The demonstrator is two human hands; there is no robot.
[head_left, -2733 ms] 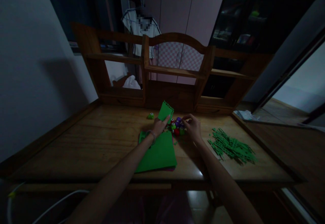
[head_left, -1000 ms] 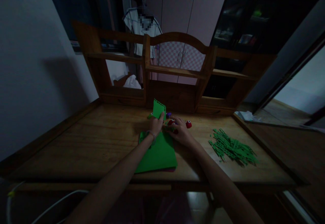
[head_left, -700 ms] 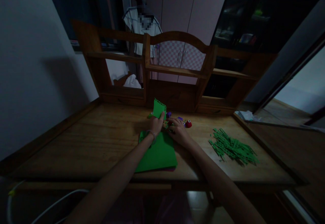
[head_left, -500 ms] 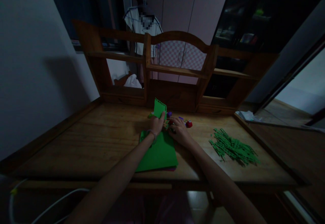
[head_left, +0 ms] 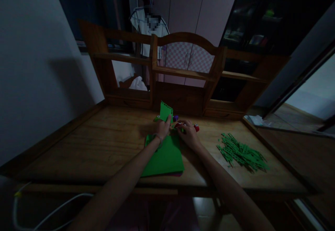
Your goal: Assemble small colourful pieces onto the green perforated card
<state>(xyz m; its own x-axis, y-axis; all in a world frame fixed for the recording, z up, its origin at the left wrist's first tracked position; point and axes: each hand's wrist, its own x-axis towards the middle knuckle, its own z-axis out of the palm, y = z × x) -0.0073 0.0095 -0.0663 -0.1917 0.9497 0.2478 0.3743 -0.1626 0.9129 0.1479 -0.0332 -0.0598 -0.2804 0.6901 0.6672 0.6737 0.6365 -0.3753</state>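
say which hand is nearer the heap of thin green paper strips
Right. The right hand is left of the strips; the left hand is farther left, holding a perforated green paper sheet.

Beyond the grip stands a wooden shelf unit (head_left: 183,73) — behind it, a white shirt (head_left: 143,28) hangs beside checkered cupboard doors (head_left: 176,54), with a dark cabinet (head_left: 251,17) farther right. Nearer than the grip, low left — a white cable (head_left: 66,201).

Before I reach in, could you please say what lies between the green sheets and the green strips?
In the head view, the right forearm crosses between the green sheets and green strips, with wooden desktop on both sides.
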